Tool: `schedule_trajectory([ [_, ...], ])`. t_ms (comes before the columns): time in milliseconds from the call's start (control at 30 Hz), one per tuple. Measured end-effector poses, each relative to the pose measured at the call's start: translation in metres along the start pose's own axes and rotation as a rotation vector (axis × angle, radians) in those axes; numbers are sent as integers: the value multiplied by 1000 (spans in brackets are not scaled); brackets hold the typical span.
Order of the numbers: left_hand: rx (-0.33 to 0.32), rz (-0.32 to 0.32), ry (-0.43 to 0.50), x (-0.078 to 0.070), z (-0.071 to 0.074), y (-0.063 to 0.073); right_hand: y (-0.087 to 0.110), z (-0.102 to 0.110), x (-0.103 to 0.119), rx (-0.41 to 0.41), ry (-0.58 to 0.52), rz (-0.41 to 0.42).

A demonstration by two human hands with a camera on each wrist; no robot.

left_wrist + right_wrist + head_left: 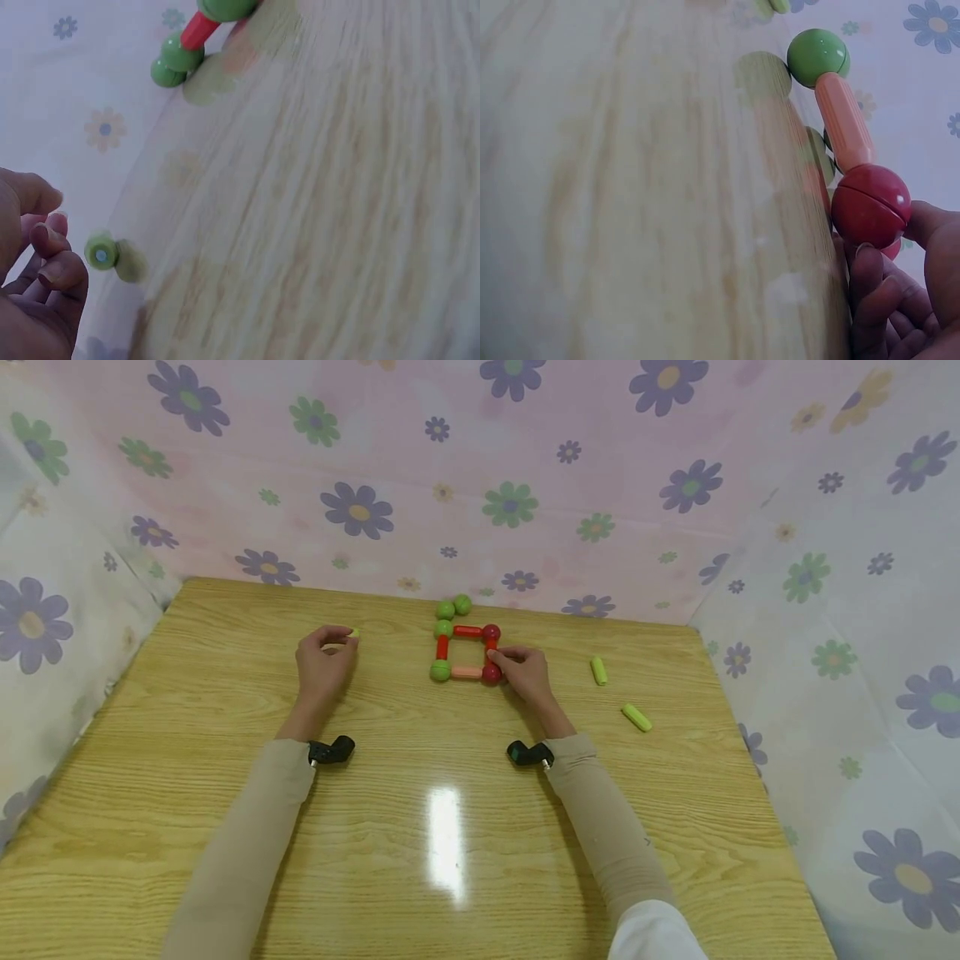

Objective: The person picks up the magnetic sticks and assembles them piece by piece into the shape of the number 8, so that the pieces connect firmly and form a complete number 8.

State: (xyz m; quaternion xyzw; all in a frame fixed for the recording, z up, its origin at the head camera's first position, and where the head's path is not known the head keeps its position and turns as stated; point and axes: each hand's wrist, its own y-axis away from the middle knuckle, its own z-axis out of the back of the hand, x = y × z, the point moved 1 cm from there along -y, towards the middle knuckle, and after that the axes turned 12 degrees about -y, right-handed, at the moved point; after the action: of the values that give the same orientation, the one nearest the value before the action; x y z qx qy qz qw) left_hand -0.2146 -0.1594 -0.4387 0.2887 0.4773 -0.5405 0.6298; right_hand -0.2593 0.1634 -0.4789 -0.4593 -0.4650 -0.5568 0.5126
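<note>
A square of magnetic rods and balls lies on the table. Its left corners are green balls (440,670), its right corners dark red balls (491,673). Red rods (442,648) form the top, left and right sides, and a peach rod (844,120) the bottom. My right hand (528,675) pinches the right red rod, just above the near dark red ball (871,206). Off to the left, my left hand (324,664) has its fingers loosely bent beside a yellow-green rod (101,251); in the left wrist view nothing sits between thumb and fingers.
Two more green balls (453,607) sit behind the square's far left corner. To the right of my right hand lie two yellow-green rods (598,671). Flowered cloth (465,485) hangs behind the wooden table (375,827) and along its sides.
</note>
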Motion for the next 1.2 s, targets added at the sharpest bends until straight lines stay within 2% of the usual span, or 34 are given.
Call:
schedule_trajectory([
  [100,15,22,15,6,1,-5,0,0,0,-2,-2,3],
  [200,21,31,13,22,-2,-13,1,0,1,1,-11,-1],
  [367,7,71,-57,39,-5,-21,0,0,1,8,-23,-5],
  [633,25,127,-139,40,-8,-22,-1,1,0,14,-10,-14],
  [800,38,116,-178,40,-8,-23,0,1,0,4,-14,-17],
  [1067,101,117,-195,37,-7,-20,-1,1,-1,11,-15,-7],
  [1200,116,97,-213,36,-6,-18,-1,0,-1,9,-17,-5],
])
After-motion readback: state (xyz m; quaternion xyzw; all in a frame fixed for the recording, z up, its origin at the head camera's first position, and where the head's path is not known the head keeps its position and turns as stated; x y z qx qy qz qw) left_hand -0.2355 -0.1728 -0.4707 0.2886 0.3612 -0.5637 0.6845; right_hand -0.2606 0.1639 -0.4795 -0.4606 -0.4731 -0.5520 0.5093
